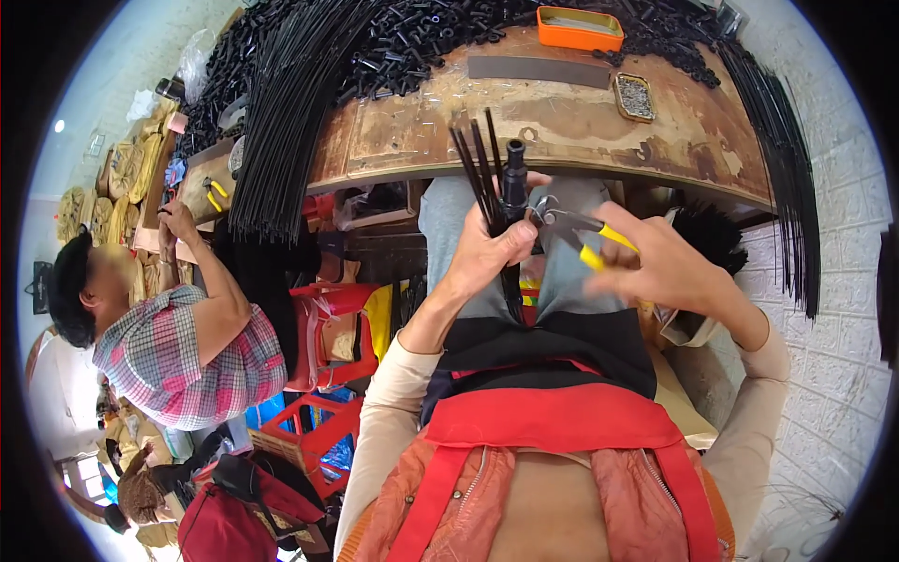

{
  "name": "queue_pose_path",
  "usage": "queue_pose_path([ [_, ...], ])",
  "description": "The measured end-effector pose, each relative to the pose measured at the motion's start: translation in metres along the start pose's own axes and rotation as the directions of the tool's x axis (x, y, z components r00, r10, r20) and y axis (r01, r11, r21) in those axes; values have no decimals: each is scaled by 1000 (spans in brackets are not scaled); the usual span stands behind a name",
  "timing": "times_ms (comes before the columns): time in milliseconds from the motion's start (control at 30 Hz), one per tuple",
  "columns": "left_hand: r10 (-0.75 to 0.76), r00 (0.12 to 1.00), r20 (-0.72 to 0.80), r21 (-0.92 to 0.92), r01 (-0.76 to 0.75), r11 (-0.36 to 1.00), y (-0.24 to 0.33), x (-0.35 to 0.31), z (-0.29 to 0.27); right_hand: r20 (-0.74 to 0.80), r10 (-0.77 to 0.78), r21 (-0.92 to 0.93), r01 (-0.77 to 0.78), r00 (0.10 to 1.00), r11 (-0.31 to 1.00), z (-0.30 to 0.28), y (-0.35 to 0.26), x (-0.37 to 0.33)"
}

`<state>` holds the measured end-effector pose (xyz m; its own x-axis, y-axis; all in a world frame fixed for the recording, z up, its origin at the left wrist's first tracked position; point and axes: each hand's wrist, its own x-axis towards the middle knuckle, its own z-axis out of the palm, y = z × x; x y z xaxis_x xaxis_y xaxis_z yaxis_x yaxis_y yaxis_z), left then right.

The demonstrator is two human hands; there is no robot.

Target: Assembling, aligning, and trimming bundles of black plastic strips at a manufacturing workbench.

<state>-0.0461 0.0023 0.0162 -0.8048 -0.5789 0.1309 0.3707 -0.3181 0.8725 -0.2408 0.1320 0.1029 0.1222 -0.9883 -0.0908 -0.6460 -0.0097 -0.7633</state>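
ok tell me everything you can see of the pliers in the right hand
The pliers have a shiny, metal-looking head with a curved tip and two grey arms ending in yellow grips, one blurred. The handles are spread apart in the right hand. The head points left, beside the black fitting; contact there is unclear.

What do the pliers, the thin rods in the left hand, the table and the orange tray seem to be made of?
Pliers: probably steel, from their grey shine; yellow handles look plastic- or rubber-covered.
Thin rods: even black, straight; perhaps painted metal or plastic, I cannot tell.
Table: apparently wood, its brown finish worn into pale patches.
Orange tray: likely smooth plastic, from its even colour.
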Motion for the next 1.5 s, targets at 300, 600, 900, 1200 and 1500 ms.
queue_pose_path([
  [300, -64, 998, -22, 245, 67, 967, 15, 13, 4, -256, -366, -564, 169, 895, 808, 9, 20, -6],
  [600, -112, 987, 116, 117, 99, 988, 13, 8, 1, 156, 229, 194, -257, 961, 947, 15, 10, -8],
  [900, -111, 980, 162, 99, 96, 990, 17, 1, -3, 398, 215, 577, -425, 892, 697, 30, 21, -4],
  [1200, -87, 990, 112, 108, 75, 991, 17, 2, -3, 304, 94, 772, -303, 948, 558, 54, 34, -2],
  [1500, -200, 940, 278, 140, 167, 976, 30, 4, 7, 682, -339, 694, -719, 649, 20, 28, 44, -12],
])
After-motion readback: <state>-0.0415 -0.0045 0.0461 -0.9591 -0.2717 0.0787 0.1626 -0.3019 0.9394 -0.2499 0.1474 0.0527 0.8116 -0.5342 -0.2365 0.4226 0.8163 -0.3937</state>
